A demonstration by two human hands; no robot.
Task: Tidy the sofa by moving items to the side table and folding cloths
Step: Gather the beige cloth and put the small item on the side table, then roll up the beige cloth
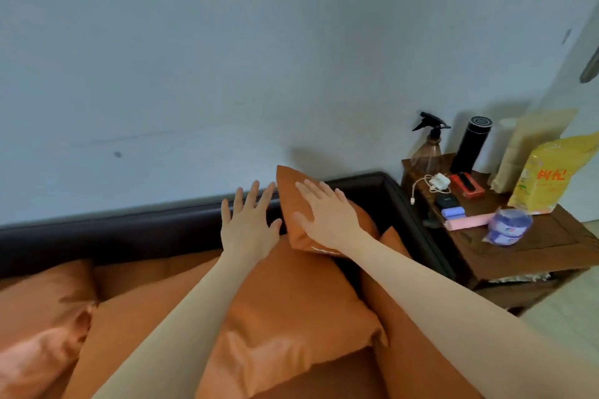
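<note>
The right hand point(327, 215) lies flat with spread fingers on the small orange cushion point(293, 185) that leans in the sofa corner point(382, 185) near the side table point(518, 246), and the left hand point(248, 223) is also spread, beside the cushion's left edge and holding nothing. The cushion looks soft and light, and its cover seems smooth and perhaps a little slippery. I think it is best to hold it with both palms at the two side edges, not by one corner.
</note>
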